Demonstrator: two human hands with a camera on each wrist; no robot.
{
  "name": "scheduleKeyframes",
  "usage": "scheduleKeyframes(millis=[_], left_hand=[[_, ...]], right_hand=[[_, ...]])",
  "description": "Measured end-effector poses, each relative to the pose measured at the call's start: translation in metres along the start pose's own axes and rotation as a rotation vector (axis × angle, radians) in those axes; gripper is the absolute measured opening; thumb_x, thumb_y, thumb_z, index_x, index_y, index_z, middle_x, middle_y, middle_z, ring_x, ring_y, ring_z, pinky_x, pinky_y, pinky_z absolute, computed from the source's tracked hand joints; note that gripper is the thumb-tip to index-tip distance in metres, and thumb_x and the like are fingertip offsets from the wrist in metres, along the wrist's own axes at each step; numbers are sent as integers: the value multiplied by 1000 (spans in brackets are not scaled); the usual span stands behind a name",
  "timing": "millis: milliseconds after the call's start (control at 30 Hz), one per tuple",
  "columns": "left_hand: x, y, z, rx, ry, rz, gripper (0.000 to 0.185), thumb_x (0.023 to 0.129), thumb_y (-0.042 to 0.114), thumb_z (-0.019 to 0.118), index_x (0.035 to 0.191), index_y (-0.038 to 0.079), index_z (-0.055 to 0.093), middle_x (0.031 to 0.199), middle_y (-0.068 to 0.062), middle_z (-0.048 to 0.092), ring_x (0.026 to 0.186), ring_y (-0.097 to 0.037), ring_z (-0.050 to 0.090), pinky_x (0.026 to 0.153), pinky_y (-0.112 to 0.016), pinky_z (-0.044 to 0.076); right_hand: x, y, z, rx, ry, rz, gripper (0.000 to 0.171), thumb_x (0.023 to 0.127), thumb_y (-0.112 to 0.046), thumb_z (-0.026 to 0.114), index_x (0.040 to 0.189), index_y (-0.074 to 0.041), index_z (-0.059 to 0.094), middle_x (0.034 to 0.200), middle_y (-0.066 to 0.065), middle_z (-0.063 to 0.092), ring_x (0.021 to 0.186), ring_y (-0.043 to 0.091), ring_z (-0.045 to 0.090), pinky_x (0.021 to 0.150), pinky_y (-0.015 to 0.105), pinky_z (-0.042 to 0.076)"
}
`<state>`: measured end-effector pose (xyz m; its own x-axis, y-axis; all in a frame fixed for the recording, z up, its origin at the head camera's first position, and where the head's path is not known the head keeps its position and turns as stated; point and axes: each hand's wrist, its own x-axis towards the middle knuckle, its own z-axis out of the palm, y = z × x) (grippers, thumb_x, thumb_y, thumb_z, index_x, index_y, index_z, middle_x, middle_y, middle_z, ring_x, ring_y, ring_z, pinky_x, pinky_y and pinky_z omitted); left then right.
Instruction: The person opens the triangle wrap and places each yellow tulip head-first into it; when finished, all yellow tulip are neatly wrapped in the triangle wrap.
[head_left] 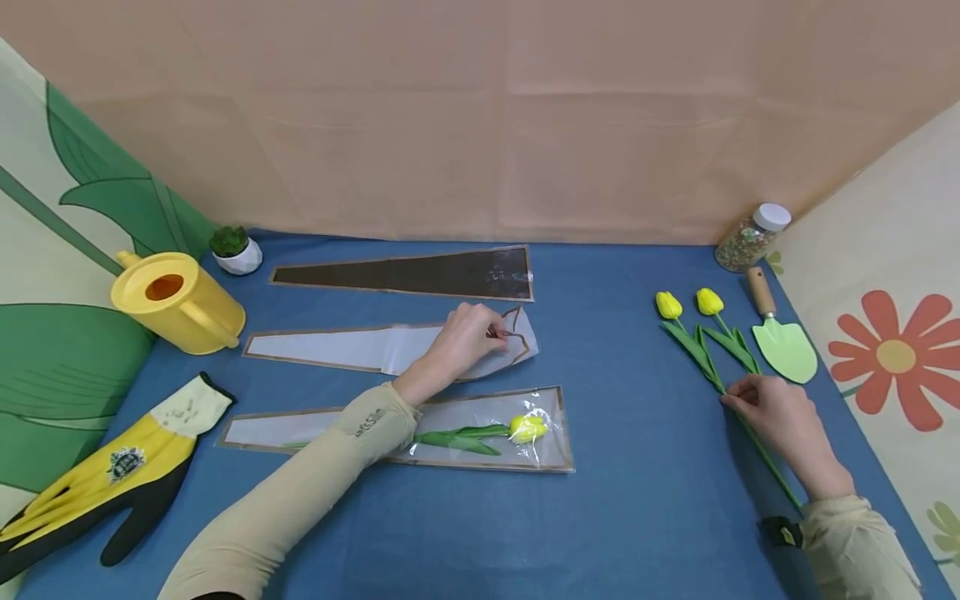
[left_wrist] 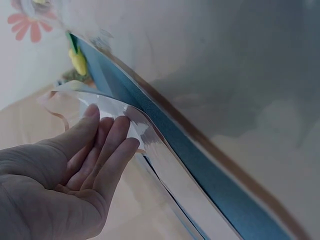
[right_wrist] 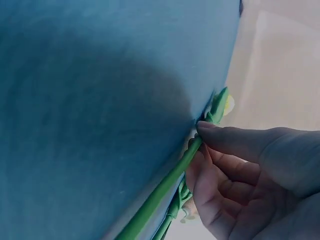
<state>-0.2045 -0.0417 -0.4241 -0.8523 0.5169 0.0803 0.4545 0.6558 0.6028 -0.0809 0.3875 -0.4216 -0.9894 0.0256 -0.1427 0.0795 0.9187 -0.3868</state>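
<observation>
My left hand [head_left: 467, 335] pinches the lifted film at the wide mouth of the middle brown-edged flower sleeve [head_left: 322, 347]; in the left wrist view the sleeve [left_wrist: 167, 162] bulges up behind the fingers. My right hand [head_left: 776, 417] pinches the green stem of an artificial yellow tulip [head_left: 669, 305] between thumb and fingers. That stem [right_wrist: 162, 190] runs past the fingertips in the right wrist view. A second yellow tulip [head_left: 708, 301] lies beside it, its lower stem hidden by the hand. Nearest me, another sleeve [head_left: 555, 446] has a yellow tulip [head_left: 528, 429] inside, partly covered by my left forearm.
A dark-looking sleeve [head_left: 405, 273] lies at the back. On the left are a yellow watering can [head_left: 183, 304], a small potted succulent [head_left: 238, 252] and a yellow-black glove [head_left: 123, 467]. On the right are a green trowel [head_left: 783, 346] and a white-lidded jar [head_left: 750, 240].
</observation>
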Motion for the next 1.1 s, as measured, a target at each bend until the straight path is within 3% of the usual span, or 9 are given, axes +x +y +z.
scheduleKeyframes(millis=[567, 933, 1100], left_hand=[[-2, -2, 1, -8, -11, -10, 6, 89, 9, 89, 89, 7, 84, 88, -4, 80, 83, -19, 75, 75, -36, 58], [0, 0, -1, -20, -3, -11, 6, 89, 9, 89, 90, 6, 84, 88, -3, 80, 83, -17, 74, 76, -35, 57], [0, -1, -2, -28, -6, -22, 6, 88, 9, 90, 90, 6, 84, 87, -3, 79, 82, -17, 74, 76, -34, 57]], right_hand=[[-7, -30, -16, 91, 97, -62, 18, 99, -11, 78, 100, 7, 76, 77, 5, 72, 65, 16, 62, 52, 26, 47], [-7, -51, -32, 303, 212, -66, 24, 103, -17, 76, 108, 7, 74, 89, 17, 77, 67, 2, 72, 64, 11, 53], [-2, -53, -32, 451, 231, -86, 24, 104, -10, 73, 113, 12, 72, 87, -2, 77, 71, 5, 75, 66, 16, 58]])
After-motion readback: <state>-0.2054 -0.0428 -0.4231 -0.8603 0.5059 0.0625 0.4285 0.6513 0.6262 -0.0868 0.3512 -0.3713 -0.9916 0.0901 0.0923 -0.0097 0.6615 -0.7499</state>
